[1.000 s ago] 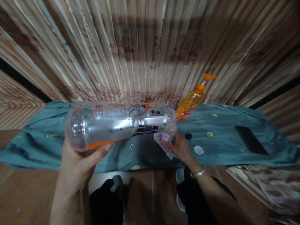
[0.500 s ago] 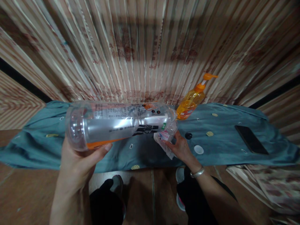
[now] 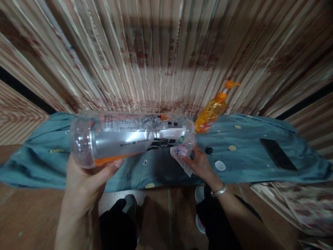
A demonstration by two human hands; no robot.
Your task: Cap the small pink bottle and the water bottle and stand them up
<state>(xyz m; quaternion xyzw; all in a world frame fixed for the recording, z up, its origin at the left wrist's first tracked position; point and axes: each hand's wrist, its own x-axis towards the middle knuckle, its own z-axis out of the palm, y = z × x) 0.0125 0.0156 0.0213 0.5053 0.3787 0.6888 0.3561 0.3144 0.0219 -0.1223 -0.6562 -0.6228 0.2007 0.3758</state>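
My left hand (image 3: 88,184) is wrapped around the base end of a large clear plastic bottle (image 3: 130,133) with a silver and orange label. The bottle lies almost level in the air, its neck pointing right. At that neck, my right hand (image 3: 200,161) is closed on a small clear plastic container (image 3: 183,151) with a pink-marked label. The large bottle hides part of the container, so its exact kind is unclear. Whether the two mouths touch cannot be made out. Just behind the neck stands an orange pump bottle (image 3: 210,113) partly filled with yellow-orange liquid.
A green patterned cloth (image 3: 161,173) covers the narrow surface. On it, right of my right hand, are a black cap (image 3: 208,150), a white round lid (image 3: 220,166) and a dark phone (image 3: 278,153). A pleated curtain (image 3: 161,52) hangs behind.
The base end of the large bottle has shifted slightly left. Both hands keep their grips, and the other things look the same.
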